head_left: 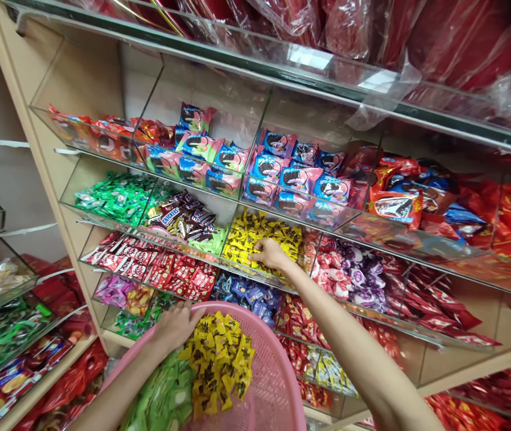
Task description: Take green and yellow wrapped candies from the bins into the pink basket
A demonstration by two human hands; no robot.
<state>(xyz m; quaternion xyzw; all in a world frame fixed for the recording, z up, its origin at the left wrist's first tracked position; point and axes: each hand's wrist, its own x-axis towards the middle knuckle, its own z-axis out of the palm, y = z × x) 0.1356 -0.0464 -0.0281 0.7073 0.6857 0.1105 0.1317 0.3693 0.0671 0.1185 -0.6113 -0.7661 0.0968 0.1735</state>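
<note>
My left hand [175,325] grips the far rim of a pink plastic basket [289,365], its thumb lying along the inner side. In the basket sit a pile of yellow-wrapped candies [221,359] and, to their left, green-wrapped sweets [165,392], partly behind my forearm. My right hand [268,254] reaches into a shelf compartment of the same yellow candies [241,233]. Its fingers are bent and closed down on candies at the front of that heap; how many they hold is hidden.
Clear-walled shelves surround the hand. Snickers bars [172,216] lie left of the yellow compartment, blue-wrapped sweets [257,296] below it. Blue and pink cookie packs [282,167] stand above, behind a clear front panel. Purple and white sweets [363,269] are to the right.
</note>
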